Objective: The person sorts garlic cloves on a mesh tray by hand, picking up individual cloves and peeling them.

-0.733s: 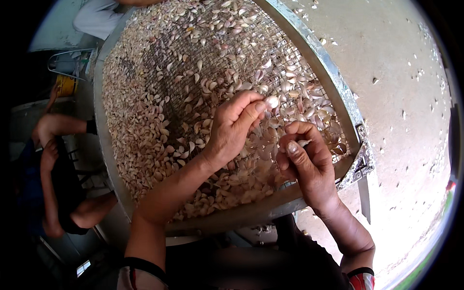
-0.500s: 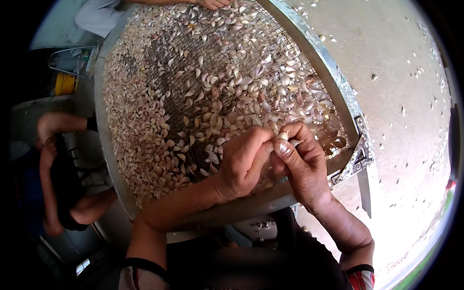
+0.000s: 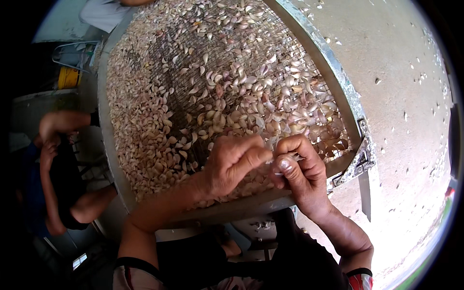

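Many loose garlic cloves [image 3: 212, 118] lie on a wire mesh screen [image 3: 169, 89] set in a metal frame [image 3: 333, 72]. Over the near right part of it, my right hand [image 3: 307, 176] is closed, thumb against fingers, on a garlic clove [image 3: 296, 157] whose pale tip shows past the fingers. Just beside it, a small gap away, my left hand [image 3: 227, 166] is closed in a pinch, slightly blurred. Whatever its fingertips hold is hidden. Below both hands runs the near rail of the frame.
Another person's bent legs and arm [image 3: 48, 154] are at the left, outside the frame. A seated person's pale trousers [image 3: 101, 14] show at the top left. A yellow bucket [image 3: 68, 77] stands beyond the left rail. Bits of peel dot the concrete floor [image 3: 386, 96] at the right.
My left hand has pulled away from my right, to the left, opening a gap between them. The other person's hand at the top has left the view.
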`<state>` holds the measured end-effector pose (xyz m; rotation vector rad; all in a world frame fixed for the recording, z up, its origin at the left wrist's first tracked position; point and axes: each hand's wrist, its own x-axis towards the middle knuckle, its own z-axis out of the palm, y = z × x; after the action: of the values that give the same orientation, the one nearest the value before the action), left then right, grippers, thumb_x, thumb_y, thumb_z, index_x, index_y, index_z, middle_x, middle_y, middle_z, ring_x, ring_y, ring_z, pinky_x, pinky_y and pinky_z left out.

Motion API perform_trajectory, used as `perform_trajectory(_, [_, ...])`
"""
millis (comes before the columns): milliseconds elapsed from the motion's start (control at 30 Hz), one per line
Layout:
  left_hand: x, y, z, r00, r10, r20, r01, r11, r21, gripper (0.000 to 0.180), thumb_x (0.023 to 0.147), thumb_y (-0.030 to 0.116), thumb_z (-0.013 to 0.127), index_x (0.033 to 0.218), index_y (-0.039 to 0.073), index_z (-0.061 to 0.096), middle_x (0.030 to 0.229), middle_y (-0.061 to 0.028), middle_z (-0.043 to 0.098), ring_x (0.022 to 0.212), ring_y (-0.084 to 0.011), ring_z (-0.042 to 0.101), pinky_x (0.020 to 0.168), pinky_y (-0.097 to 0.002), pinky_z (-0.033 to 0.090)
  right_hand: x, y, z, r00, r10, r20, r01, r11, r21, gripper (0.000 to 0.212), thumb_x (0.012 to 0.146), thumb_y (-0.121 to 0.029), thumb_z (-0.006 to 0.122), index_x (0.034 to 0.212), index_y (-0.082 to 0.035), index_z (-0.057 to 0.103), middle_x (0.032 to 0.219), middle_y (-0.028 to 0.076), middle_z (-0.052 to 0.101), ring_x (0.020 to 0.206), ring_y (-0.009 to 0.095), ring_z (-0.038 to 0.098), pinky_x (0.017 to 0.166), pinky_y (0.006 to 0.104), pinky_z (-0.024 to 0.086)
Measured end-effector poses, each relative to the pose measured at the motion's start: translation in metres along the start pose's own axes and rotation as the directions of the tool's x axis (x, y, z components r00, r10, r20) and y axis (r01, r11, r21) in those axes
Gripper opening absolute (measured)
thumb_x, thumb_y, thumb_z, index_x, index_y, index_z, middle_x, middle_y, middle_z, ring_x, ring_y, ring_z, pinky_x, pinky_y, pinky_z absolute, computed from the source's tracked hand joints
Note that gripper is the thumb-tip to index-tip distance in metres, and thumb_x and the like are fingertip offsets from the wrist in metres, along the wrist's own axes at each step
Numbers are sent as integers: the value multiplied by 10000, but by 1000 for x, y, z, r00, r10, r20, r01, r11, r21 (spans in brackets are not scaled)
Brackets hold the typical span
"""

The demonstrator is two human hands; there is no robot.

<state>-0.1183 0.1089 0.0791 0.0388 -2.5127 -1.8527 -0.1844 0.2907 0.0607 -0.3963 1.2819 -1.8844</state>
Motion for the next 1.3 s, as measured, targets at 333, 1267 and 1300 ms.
perform_trajectory(333, [108,-99,-24,985,170,-3,-117,689,715,118,859,2,616,967,17,662,870,-76,620,762,-190,599,707,-350,503,10,-6,-5,976,216,-20,-201,935,292,172,1016,-191,505,1107,-52,549,924,56,596,757,86,543,555,190,386])
perform_trajectory(1267, [-12,2,32,922,359,-147,-297,897,327,270,813,-24,669,1082,-19,635,763,-110,645,628,-219,639,562,-322,495,8,-6,-2,997,-44,71,68,922,-381,238,770,76,467,992,6,517,813,81,534,748,136,529,668,281,458])
perform_trajectory(1300, [-12,2,33,918,354,-181,-292,909,299,251,824,-27,665,1073,-15,637,763,-114,644,627,-220,639,562,-318,495,8,-5,-3,997,-47,68,69,928,-365,239,761,79,460,982,7,518,810,84,534,747,138,531,666,281,458])
